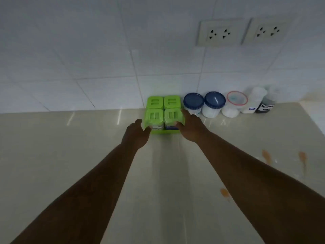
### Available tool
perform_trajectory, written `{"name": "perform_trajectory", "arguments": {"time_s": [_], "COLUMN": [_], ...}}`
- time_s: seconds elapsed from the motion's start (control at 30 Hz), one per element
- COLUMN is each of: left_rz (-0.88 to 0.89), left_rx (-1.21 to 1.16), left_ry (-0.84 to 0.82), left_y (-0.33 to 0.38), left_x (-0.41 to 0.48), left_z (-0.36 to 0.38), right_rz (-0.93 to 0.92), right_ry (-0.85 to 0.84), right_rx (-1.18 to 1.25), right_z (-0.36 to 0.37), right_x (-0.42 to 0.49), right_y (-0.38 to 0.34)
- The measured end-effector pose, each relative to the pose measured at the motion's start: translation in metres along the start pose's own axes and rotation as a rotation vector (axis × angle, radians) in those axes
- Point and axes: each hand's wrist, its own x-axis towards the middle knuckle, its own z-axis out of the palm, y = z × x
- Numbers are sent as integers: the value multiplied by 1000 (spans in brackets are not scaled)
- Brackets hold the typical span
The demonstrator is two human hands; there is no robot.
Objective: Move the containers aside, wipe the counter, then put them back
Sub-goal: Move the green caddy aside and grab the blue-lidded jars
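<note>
A green rack (159, 132) carrying several green-lidded containers (163, 110) stands on the beige counter (70, 155) against the tiled wall. My left hand (136, 136) presses its fingers on the rack's front left corner. My right hand (190, 126) clasps the rack's right side, fingers reaching along the right containers. The rack is held between both hands, and its base looks slightly blurred. To its right, two blue-lidded white jars (193, 103) (213, 104), a red-rimmed clear tub (234, 103), a bottle labelled Salt (253, 103) and a dark bottle (266, 104) line the wall.
Orange stains mark the counter at right (266, 156) (302, 157) and nearer me (224, 192). Two wall sockets (219, 33) (267, 30) sit above the jars. The counter's right edge runs diagonally at far right.
</note>
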Motion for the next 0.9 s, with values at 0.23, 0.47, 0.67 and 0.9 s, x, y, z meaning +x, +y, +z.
{"name": "perform_trajectory", "arguments": {"time_s": [0.23, 0.47, 0.67, 0.9], "left_rz": [10, 63, -9, -57], "left_rx": [-103, -305, -553, -588], "left_ry": [-58, -60, -36, -36], "left_y": [10, 2, -16, -87], "left_x": [36, 44, -1, -109], "left_z": [11, 22, 8, -12], "right_rz": [74, 99, 128, 103], "right_ry": [32, 44, 8, -24], "right_rx": [196, 345, 482, 341], "right_z": [19, 25, 35, 80], "right_x": [27, 32, -5, -108], "right_y": [3, 7, -6, -37]}}
